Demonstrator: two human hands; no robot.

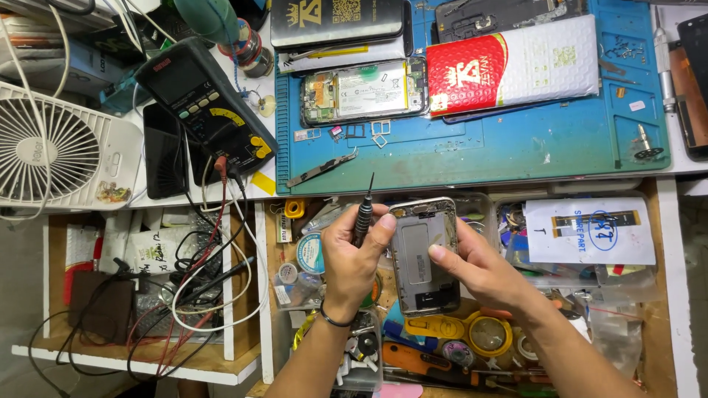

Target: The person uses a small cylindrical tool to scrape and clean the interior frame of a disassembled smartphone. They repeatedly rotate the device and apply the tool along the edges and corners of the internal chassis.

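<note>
The left hand (352,258) gripped a black screwdriver (363,212), tip up. The right hand (476,269) clasped the opened phone (422,254) by its edge, held over the cluttered drawer (667,295) below the blue mat (479,151).

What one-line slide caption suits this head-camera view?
Left hand grips a black screwdriver; right hand steadies an opened phone frame over a cluttered parts drawer.

Red-white padded pouch (512,65) on blue mat (472,158); white-labelled bag (590,231) below.
</note>
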